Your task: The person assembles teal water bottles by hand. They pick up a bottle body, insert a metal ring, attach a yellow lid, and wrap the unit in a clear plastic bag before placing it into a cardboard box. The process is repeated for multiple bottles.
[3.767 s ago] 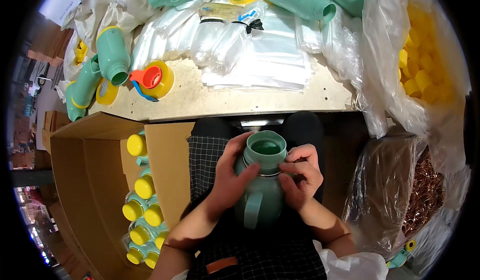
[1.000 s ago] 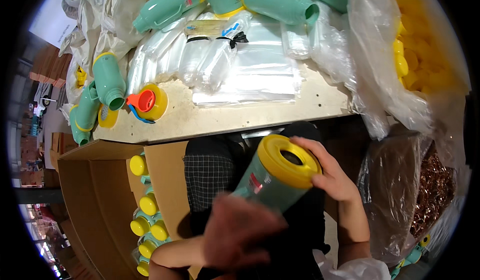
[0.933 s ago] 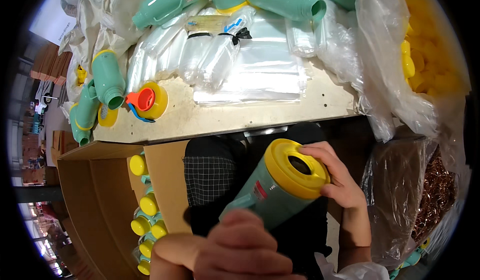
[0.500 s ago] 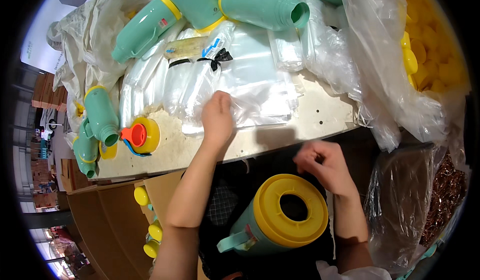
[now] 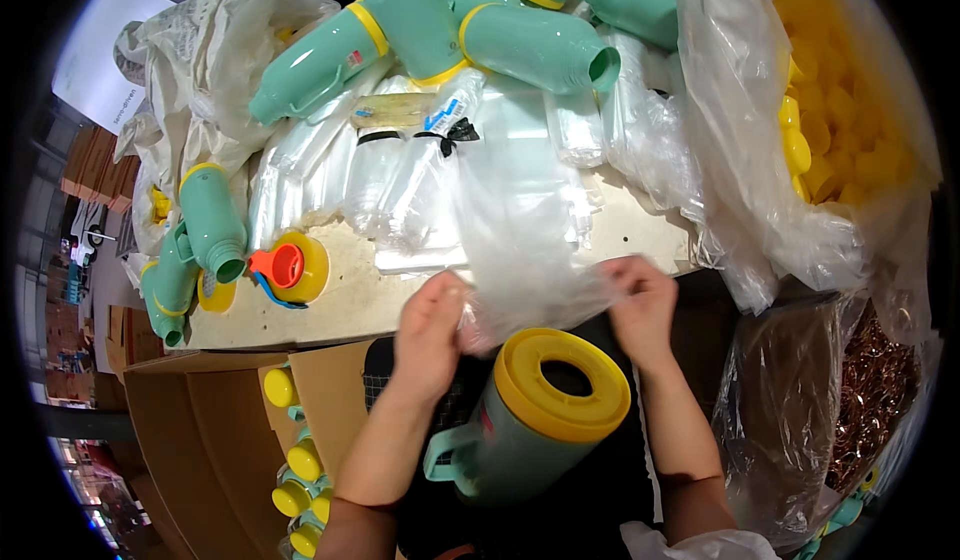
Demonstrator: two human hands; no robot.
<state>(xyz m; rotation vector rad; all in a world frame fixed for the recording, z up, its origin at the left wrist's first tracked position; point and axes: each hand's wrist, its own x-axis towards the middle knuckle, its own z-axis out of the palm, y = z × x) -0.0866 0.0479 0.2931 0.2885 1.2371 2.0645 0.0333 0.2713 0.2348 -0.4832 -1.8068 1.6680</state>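
Between my hands a clear plastic bag (image 5: 535, 270) is stretched, its film blurred by motion. My left hand (image 5: 432, 325) is closed on the bag's left side, and my right hand (image 5: 640, 305) pinches its right edge. Just below, in my lap, stands a green thermos casing (image 5: 500, 450) with a handle on its left. Its yellow ring-shaped base (image 5: 515, 385) faces up, with a round dark hole in the middle. Neither hand touches the casing. Behind the held bag, stacked clear bags (image 5: 520, 125) lie on the table, some tied with a black strip.
Several green casings (image 5: 530, 45) lie across the table's back. A yellow lid with a red cup (image 5: 285, 265) sits at left beside more casings (image 5: 212, 220). Yellow parts (image 5: 830, 130) fill a plastic-lined container at right. Below left stands a cardboard box (image 5: 215, 440) with yellow-topped bottles.
My left hand has come back from the stacked bags toward me, drawing one bag along. My right hand, free before, now grips the bag's other side.
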